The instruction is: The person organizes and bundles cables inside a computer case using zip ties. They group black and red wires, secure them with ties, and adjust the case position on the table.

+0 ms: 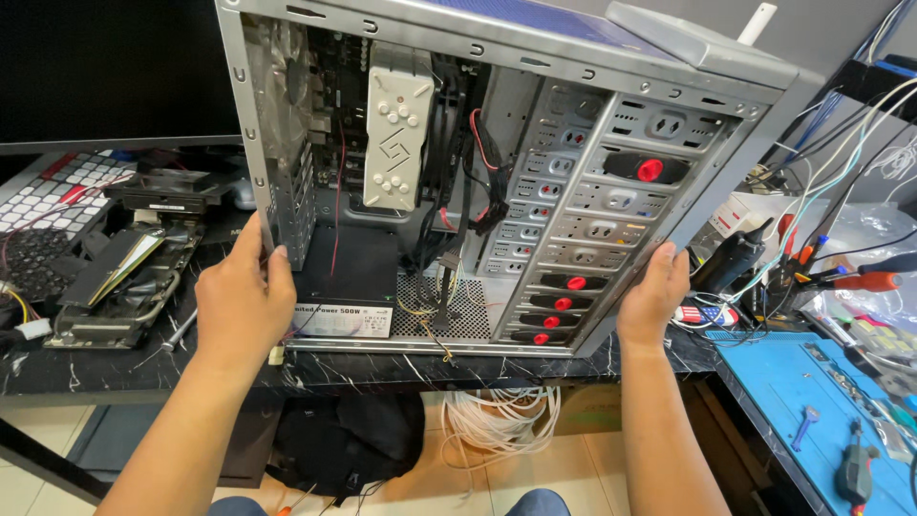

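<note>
An open grey metal computer case (611,205) stands on a black marble-patterned desk (115,368), its side panel off. Inside I see a white cooler (394,129), a black power supply (346,287), cables and a drive cage with red clips (564,304). My left hand (244,296) grips the case's rear left edge near the bottom. My right hand (654,294) grips the lower front right edge of the frame.
A graphics card (129,272) and a screwdriver (172,334) lie left of the case, with a keyboard (57,186) and dark monitor (105,67) behind. To the right are tools, pens and wires, and a blue mat (793,382). White cable coils (497,420) lie under the desk.
</note>
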